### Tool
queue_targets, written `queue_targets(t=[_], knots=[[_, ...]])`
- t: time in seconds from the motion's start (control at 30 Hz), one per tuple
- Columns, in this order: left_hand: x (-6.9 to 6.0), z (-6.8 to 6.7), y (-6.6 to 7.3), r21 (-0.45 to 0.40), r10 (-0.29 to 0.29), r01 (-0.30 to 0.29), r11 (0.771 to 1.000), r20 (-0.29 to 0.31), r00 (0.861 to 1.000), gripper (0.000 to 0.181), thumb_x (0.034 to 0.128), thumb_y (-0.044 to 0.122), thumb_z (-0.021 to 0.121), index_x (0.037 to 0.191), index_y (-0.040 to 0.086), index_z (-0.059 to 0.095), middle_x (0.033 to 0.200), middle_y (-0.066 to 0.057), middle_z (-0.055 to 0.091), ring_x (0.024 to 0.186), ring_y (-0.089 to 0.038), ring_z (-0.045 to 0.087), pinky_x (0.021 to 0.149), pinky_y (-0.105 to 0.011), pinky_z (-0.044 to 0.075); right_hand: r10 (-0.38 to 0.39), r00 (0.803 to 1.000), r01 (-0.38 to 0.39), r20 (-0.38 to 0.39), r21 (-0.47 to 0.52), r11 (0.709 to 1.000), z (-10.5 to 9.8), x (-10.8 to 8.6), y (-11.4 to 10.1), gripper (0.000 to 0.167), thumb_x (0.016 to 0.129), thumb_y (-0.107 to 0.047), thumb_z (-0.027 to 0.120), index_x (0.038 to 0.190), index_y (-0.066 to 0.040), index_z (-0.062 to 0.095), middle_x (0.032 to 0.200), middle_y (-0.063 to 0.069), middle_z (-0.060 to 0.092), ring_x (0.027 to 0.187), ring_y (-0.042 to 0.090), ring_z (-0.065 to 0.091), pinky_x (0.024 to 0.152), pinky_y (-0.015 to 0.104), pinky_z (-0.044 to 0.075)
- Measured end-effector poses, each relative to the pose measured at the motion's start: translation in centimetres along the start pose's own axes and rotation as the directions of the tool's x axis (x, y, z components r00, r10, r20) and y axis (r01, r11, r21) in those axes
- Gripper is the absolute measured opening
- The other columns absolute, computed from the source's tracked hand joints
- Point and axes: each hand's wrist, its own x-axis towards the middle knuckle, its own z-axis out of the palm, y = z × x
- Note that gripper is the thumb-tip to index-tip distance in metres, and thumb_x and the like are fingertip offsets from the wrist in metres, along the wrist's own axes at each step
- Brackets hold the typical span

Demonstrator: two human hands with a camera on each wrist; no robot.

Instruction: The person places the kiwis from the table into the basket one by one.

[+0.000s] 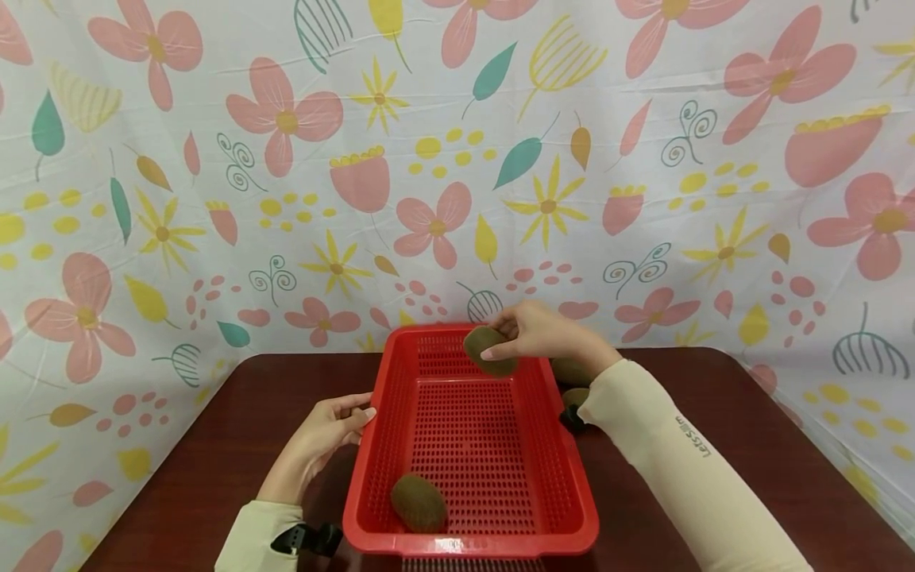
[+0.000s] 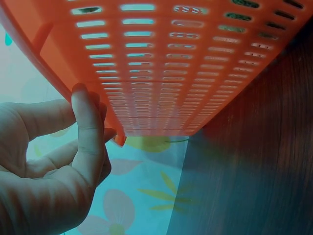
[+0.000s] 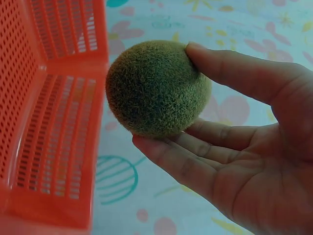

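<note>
A fuzzy brown kiwi (image 3: 156, 88) is held between the thumb and fingers of my right hand (image 1: 546, 330), above the far right end of a red plastic basket (image 1: 472, 544). My left hand (image 1: 325, 433) grips the basket's left rim; the left wrist view shows its fingers (image 2: 89, 132) at the rim beside the slotted wall. Inside the basket, a second kiwi (image 1: 418, 504) lies in the near left corner. To the right of the basket, more kiwis (image 1: 569, 371) rest on the table, partly hidden by my right forearm and the basket wall.
The dark wooden table (image 1: 207, 469) carries the basket. Behind it hangs a white cloth (image 1: 429, 278) printed with flowers and leaves, close to the table's far edge. Black wrist straps (image 1: 307, 539) sit over pale sleeves (image 1: 679, 461).
</note>
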Motion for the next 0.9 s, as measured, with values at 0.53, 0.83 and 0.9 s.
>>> queue_targets(t=[0.53, 0.83, 0.9], knots=[[0.1, 0.0, -0.1, 0.002, -0.002, 0.002, 1.0, 0.0, 1.0, 0.049, 0.0952, 0.012, 0.061, 0.138, -0.006, 0.046, 0.084, -0.009, 0.061, 0.069, -0.019, 0.063, 0.076, -0.036, 0.056, -0.043, 0.997, 0.04, 0.057, 0.059, 0.997, 4.3, 3.4, -2.0, 0.037, 0.081, -0.022, 0.078, 0.108, 0.0, 0.067, 0.095, 0.003, 0.07, 0.086, 0.014, 0.065, 0.076, 0.028, 0.054], [0.1, -0.1, -0.1, -0.003, 0.003, -0.003, 1.0, 0.008, 1.0, 0.048, 0.0956, 0.012, 0.06, 0.138, -0.006, 0.046, 0.084, -0.009, 0.061, 0.07, -0.019, 0.062, 0.074, -0.034, 0.056, -0.032, 0.993, 0.026, 0.113, 0.059, 0.998, 6.7, 4.3, -2.6, 0.036, 0.082, -0.02, 0.078, 0.11, 0.0, 0.067, 0.092, 0.003, 0.069, 0.079, 0.012, 0.064, 0.071, 0.026, 0.054], [0.1, 0.0, -0.1, -0.001, 0.006, -0.006, 1.0, 0.008, 1.0, 0.048, 0.0956, 0.011, 0.059, 0.138, -0.007, 0.046, 0.084, -0.009, 0.061, 0.07, -0.019, 0.063, 0.074, -0.034, 0.056, -0.024, 0.992, 0.017, 0.125, 0.054, 0.998, 7.3, 4.4, -2.8, 0.037, 0.081, -0.019, 0.078, 0.11, 0.001, 0.066, 0.092, 0.003, 0.069, 0.077, 0.012, 0.064, 0.07, 0.026, 0.055]])
